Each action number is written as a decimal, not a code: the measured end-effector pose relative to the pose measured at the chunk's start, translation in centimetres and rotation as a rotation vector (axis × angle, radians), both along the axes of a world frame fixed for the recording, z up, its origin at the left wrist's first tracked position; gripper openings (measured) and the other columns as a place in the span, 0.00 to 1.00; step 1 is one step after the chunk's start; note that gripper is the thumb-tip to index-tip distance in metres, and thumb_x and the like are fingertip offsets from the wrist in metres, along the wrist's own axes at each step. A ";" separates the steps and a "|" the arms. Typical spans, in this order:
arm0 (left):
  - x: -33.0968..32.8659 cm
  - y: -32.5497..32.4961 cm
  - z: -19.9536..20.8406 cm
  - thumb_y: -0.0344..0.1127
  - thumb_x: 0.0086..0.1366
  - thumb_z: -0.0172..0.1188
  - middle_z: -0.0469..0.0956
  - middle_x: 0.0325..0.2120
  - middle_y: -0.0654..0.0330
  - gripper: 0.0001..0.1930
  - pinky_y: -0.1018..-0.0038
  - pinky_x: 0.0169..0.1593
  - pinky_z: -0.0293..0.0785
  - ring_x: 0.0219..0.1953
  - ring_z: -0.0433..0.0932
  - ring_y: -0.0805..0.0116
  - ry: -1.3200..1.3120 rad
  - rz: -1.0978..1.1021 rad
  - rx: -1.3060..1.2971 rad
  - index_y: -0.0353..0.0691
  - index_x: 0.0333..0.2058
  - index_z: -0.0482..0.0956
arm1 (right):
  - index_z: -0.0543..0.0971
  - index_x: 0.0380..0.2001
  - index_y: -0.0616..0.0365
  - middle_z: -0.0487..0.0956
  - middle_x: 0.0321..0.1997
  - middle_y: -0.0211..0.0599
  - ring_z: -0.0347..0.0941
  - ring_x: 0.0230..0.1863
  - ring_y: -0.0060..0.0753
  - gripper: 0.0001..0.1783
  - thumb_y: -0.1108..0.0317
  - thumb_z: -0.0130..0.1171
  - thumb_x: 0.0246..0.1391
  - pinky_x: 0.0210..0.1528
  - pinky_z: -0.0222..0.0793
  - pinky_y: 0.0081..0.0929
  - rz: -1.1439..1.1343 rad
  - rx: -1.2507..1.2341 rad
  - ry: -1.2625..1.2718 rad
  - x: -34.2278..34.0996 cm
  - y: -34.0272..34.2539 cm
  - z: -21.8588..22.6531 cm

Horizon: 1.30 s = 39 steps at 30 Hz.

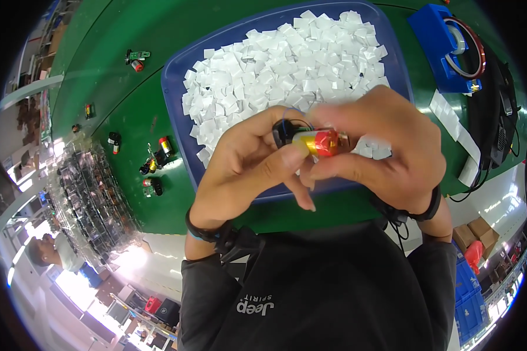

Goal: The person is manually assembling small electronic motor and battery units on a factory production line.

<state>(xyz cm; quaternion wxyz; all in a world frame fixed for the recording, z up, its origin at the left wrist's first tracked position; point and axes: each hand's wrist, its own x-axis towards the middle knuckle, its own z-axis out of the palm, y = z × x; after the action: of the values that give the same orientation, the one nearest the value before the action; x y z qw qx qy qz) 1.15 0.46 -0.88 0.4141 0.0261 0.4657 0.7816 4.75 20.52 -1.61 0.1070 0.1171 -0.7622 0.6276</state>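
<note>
Between both hands, over the near part of a blue tub, is a small cylindrical battery with yellow and red wrapping. A black round part and thin wires sit at its left end. My left hand pinches the yellow side between thumb and fingers. At the red end, my right hand closes its thumb and forefinger; those fingertips are partly blurred. Many small white square pieces fill the tub behind the hands.
On the green table, several small battery assemblies lie left of the tub. Beside them rises a plastic-wrapped stack of parts. A blue tape dispenser, white strips and a black device occupy the right. A person is far left.
</note>
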 end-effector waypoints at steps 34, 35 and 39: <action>-20.4 -20.7 -2.5 0.36 0.66 0.62 0.81 0.41 0.53 0.16 0.74 0.42 0.78 0.36 0.82 0.66 1.115 0.036 -1.403 0.36 0.50 0.75 | 0.83 0.39 0.55 0.77 0.26 0.32 0.73 0.20 0.27 0.18 0.76 0.69 0.40 0.19 0.67 0.20 -0.028 0.337 0.413 0.4 -0.7 -1.5; -19.4 -20.5 -2.1 0.35 0.67 0.60 0.80 0.43 0.53 0.17 0.75 0.44 0.78 0.37 0.81 0.67 1.168 0.069 -1.260 0.35 0.52 0.73 | 0.83 0.40 0.55 0.78 0.27 0.32 0.74 0.22 0.29 0.19 0.76 0.70 0.39 0.22 0.69 0.20 -0.005 0.367 0.461 0.8 -0.8 -0.5; -11.8 -12.0 1.8 0.30 0.71 0.54 0.74 0.47 0.53 0.19 0.74 0.49 0.77 0.44 0.78 0.69 1.042 0.109 -0.993 0.33 0.59 0.69 | 0.84 0.40 0.51 0.77 0.23 0.28 0.70 0.18 0.28 0.21 0.74 0.72 0.36 0.22 0.69 0.18 -0.140 0.464 0.669 1.6 -2.7 1.9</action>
<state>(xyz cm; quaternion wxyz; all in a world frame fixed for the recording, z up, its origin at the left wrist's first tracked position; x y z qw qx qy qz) -10.64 -11.55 0.88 0.0616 0.1811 0.9036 0.3834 6.39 17.80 0.34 0.3622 0.2834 -0.8128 0.3577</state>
